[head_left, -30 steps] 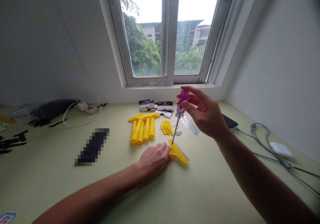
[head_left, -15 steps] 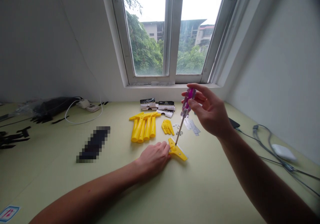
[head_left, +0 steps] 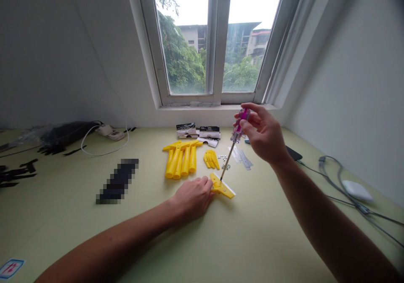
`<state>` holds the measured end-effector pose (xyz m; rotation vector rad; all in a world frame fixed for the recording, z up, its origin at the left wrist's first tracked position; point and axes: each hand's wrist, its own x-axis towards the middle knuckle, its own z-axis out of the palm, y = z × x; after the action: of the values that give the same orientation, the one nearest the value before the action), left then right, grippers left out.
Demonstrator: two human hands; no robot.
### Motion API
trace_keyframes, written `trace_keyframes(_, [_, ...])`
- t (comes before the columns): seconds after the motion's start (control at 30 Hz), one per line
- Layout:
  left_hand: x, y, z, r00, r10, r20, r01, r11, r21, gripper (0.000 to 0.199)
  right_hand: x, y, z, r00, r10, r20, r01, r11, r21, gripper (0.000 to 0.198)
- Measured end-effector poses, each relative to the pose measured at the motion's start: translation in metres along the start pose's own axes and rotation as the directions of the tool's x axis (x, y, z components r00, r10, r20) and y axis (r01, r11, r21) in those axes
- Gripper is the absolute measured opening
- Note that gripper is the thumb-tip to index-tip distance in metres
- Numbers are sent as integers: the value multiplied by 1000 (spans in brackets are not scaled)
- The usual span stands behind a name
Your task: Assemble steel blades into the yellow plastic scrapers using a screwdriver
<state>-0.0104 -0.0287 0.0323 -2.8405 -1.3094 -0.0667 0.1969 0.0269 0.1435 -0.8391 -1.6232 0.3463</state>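
My left hand (head_left: 195, 195) is closed around the handle of a yellow scraper (head_left: 224, 188), which has a pale blade along its far edge. Most of that handle is hidden under my fingers. In my right hand (head_left: 263, 133) is a screwdriver (head_left: 235, 135) with a clear and purple handle, gripped between thumb and fingers. Its shaft slants down, and the tip meets the middle of the scraper head, where a screw shows nearby. Beyond lie several yellow scraper handles (head_left: 180, 161), small yellow plates (head_left: 211, 159), loose screws (head_left: 222, 157) and thin blades (head_left: 244, 158).
Black-and-white card packages (head_left: 198, 133) lie below the window. A pixelated dark object (head_left: 118, 182) is on the left of the table. Cables (head_left: 344, 190) and a white case (head_left: 357, 191) occupy the right side. A black bag (head_left: 67, 133) and white cord sit back left.
My right hand has shifted slightly right and up, tilting the screwdriver a little more. The scraper has turned slightly under my left hand, its pale blade edge showing more clearly.
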Motion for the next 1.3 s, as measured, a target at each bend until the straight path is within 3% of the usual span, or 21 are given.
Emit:
trace_keyframes(0.67, [-1,1,1,998,50,-48,-50,999,8,24,1,5,0,1000,-8,2,8,1000,-23,38])
trace_keyframes(1.07, [-1,0,3,998,59,-18,-59,998,4,27,1,1,-2,1000,-12,-10,12,1000,-11,37])
trace_keyframes(1.2, [-1,-1,3,999,48,-13,-48,999,4,27,3,2,-3,998,61,-14,-58,986,154,31])
trace_keyframes(1.3, [-1,-2,4,999,39,-15,-39,999,10,27,2,-4,2,983,181,-40,-150,905,398,21])
